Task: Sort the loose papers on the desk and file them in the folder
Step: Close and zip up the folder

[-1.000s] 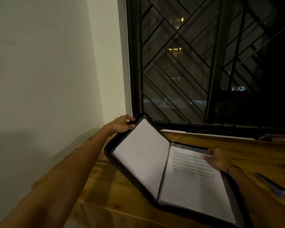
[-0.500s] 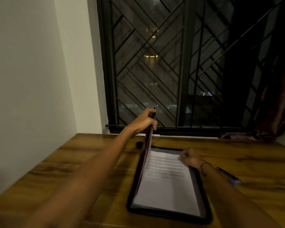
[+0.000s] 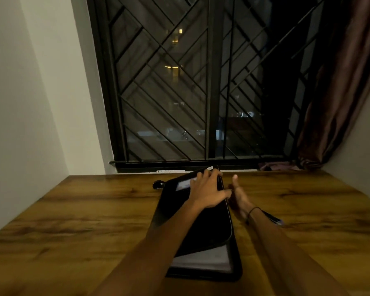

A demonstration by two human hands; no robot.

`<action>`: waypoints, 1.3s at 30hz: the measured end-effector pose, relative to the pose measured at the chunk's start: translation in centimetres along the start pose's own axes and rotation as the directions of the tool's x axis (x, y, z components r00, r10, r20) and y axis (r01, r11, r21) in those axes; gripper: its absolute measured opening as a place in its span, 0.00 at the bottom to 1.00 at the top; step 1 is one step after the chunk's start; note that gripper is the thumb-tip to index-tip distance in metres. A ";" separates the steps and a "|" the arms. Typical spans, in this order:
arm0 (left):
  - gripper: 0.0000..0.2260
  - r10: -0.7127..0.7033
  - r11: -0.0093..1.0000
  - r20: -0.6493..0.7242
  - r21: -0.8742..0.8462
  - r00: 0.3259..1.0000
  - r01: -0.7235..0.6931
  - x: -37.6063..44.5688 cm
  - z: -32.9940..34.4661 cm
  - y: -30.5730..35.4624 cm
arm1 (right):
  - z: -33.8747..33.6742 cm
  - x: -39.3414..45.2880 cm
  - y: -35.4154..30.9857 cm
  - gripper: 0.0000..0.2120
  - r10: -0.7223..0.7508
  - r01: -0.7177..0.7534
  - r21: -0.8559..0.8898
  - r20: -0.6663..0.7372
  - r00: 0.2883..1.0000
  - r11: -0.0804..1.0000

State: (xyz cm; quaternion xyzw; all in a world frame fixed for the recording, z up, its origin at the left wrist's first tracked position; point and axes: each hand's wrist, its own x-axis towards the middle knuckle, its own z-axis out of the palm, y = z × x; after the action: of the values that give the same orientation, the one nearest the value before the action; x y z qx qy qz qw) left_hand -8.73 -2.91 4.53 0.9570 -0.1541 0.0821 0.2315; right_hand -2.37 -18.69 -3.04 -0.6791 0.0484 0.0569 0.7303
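Pressing the black zip folder (image 3: pixel 201 227) shut, the left hand (image 3: pixel 207 192) lies flat on its cover with fingers spread, while the right hand (image 3: pixel 238 195) rests open just beside the right edge, holding nothing. White papers (image 3: pixel 203 260) show inside at the near end, so filing looks nearly done; zipping it likely comes next. A pen (image 3: pixel 272 218) lies on the wooden desk (image 3: pixel 83 221) below a grilled window (image 3: pixel 190 82).

papers (image 3: pixel 203 260): mostly hidden under folder (image 3: pixel 209 227) cover | pen (image 3: pixel 272 219): partly behind right wrist | right hand (image 3: pixel 239 194): blurred, fingers unclear | both forearms cut by bottom edge
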 end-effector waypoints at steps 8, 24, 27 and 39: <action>0.15 -0.011 0.975 0.040 -0.221 0.999 0.019 1.3 4.5 -6.4 | 1.4 1.2 1.7 0.03 -0.168 0.099 -0.378 -0.154 0.974 0.921; 0.24 -0.383 0.916 -0.202 -0.212 0.902 0.341 3.9 -1.5 -25.6 | 7.9 11.0 -3.3 0.20 -0.147 0.329 -0.856 0.294 0.944 0.400; 0.24 -0.369 0.912 -0.104 -0.234 0.923 0.338 4.7 -0.9 -26.7 | 12.0 12.4 -3.6 0.18 -0.141 0.417 -0.807 0.396 0.907 0.419; 0.09 -0.439 0.868 -0.231 -0.359 0.868 0.343 6.3 0.6 -29.6 | 23.0 17.4 -4.7 0.22 0.149 0.668 -0.710 0.702 0.696 0.224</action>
State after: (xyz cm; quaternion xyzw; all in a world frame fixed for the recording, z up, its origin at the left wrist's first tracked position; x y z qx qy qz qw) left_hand 7.08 20.23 -6.94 0.8960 0.0721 0.1549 0.4099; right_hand 15.39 4.18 0.66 -0.9012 -0.3757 0.1673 0.1366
